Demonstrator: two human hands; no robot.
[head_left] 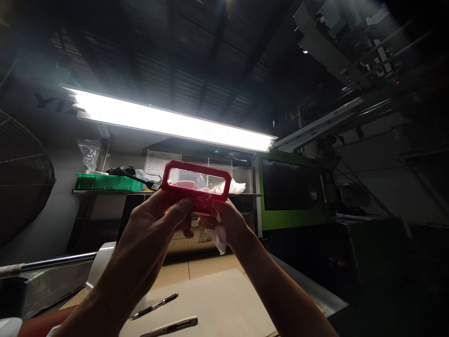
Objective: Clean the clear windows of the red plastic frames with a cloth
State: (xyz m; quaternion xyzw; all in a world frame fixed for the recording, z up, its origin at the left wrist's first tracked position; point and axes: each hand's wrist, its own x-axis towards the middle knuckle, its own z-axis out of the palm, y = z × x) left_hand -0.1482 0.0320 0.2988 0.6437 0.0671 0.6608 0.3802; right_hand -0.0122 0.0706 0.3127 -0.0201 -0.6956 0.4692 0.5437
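A red plastic frame [196,166] with a clear window is held up in front of the bright lamp. My left hand [164,213] grips its lower left side, thumb on the near face and fingers behind. Under the right end of the frame, my right hand [229,220] is closed on a crumpled white cloth or tissue [220,238]. Its fingers are at the lower edge of the frame, partly hidden behind it.
A long tube lamp [168,119] hangs above a shelf with a green tray [105,181]. Below lie a black pen [156,306] and a utility knife [171,326] on cardboard [210,295]. A green machine [294,217] stands right, a large fan [23,173] left.
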